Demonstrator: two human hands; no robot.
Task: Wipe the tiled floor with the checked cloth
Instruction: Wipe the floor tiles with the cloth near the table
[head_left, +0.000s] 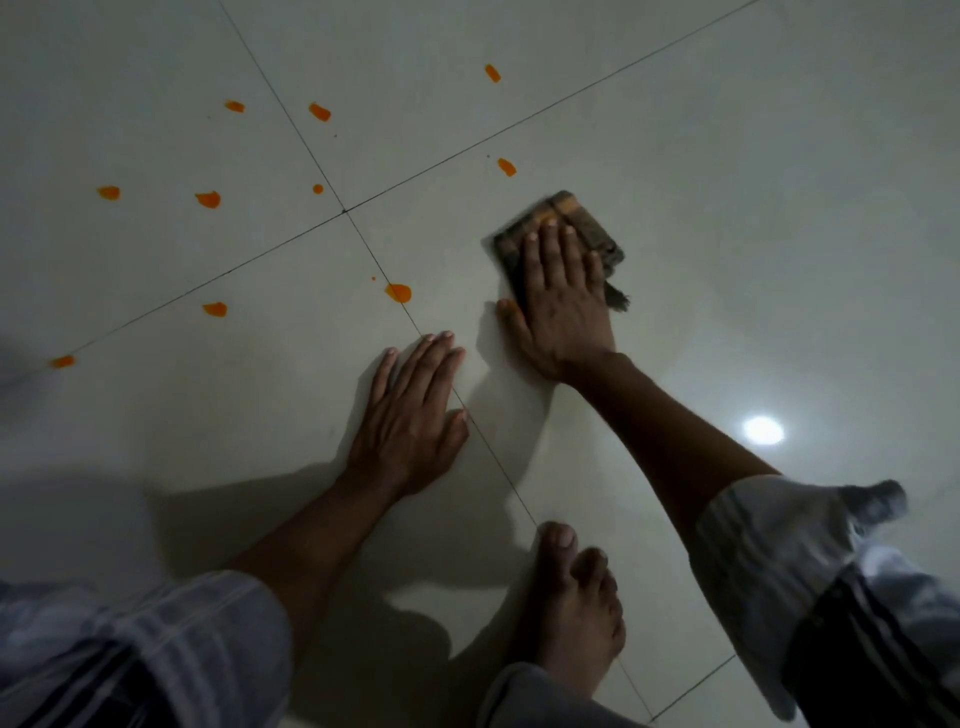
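Observation:
The pale tiled floor (727, 208) fills the view, crossed by dark grout lines. A folded checked cloth (566, 218), brown with orange stripes, lies flat on a tile right of centre. My right hand (558, 306) presses down on it with the palm, fingers spread over the cloth, thumb touching the floor. My left hand (410, 415) rests flat on the floor beside a grout line, fingers together, holding nothing. Several orange blobs are scattered on the tiles to the left and beyond; the nearest blob (399, 292) sits left of the cloth.
My bare foot (576, 608) stands on the floor below the hands. Striped sleeves show at the bottom left and right. A round light reflection (762, 430) glares on the tile to the right.

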